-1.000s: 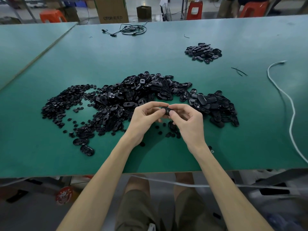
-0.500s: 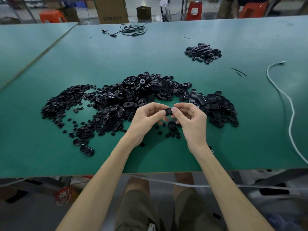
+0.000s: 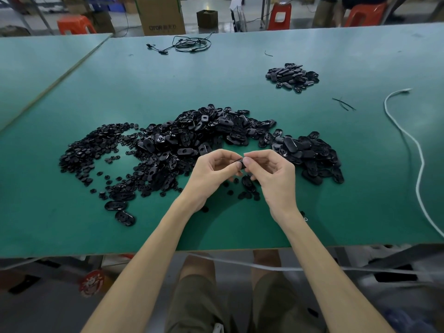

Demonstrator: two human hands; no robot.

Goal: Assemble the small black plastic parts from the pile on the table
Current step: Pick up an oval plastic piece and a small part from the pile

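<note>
Both hands are raised just above the green table top (image 3: 240,92), near its front edge, and meet at the fingertips. The left hand (image 3: 211,174) and the right hand (image 3: 274,176) both pinch one small black plastic part (image 3: 241,162) between thumb and forefinger. The fingers are curled and the grip is narrow, with the piece mostly hidden by the fingertips, so its exact shape cannot be told. The held part hangs over a few loose black pieces (image 3: 247,186) lying on the table under the hands. Behind and to the left spreads the big pile of black plastic parts (image 3: 192,145): small round black discs (image 3: 96,150) scattered over its left side, larger black oval shells (image 3: 310,155) heaped through the middle and out to the right. Two single oval shells (image 3: 125,217) lie at the pile's near-left edge, just beside each other. Well apart, toward the far right of the table, sits a smaller separate heap of black oval parts (image 3: 292,76), with a few thin dark strands (image 3: 343,104) near it. A white cord (image 3: 418,164) snakes down the right side of the table to its front edge. At the far edge — a tangled black cable (image 3: 189,44). Beyond the table, on the floor — a brown cardboard box (image 3: 161,15) and orange plastic stools (image 3: 74,24)
</note>
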